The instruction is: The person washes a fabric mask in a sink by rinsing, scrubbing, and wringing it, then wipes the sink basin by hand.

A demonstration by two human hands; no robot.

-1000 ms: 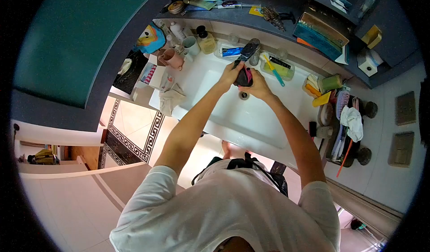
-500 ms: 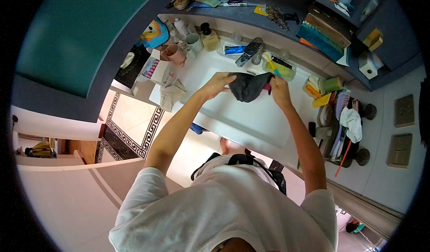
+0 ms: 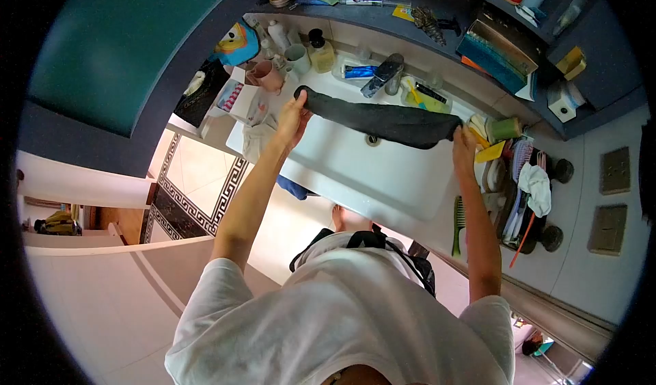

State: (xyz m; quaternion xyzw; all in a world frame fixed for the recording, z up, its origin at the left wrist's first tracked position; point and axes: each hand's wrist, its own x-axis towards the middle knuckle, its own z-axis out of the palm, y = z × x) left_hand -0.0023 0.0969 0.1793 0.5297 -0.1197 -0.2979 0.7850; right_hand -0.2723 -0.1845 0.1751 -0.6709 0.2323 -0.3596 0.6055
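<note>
A dark grey sock (image 3: pixel 383 120) is pulled out lengthwise between my two hands, above the white sink (image 3: pixel 369 180). My left hand (image 3: pixel 294 122) is closed on its left end, with the thumb on top. At the other end, my right hand (image 3: pixel 465 149) pinches the fabric close to the sink's right side. Below the sock the drain (image 3: pixel 372 141) shows in the basin. A pale crumpled cloth (image 3: pixel 258 141) lies over the sink's left rim, near my left wrist.
Behind the basin stand a pump bottle (image 3: pixel 320 51), cups (image 3: pixel 266 75) and a soap dish (image 3: pixel 427 98). A green comb (image 3: pixel 458 226) lies by my right forearm, beside a tray of brushes (image 3: pixel 519 200). A loaded shelf (image 3: pixel 369 17) overhangs the back.
My hands have moved apart, the left one leftward and the right one rightward. The bunched sock is now stretched into a long strip. The drain and the green comb have come into view.
</note>
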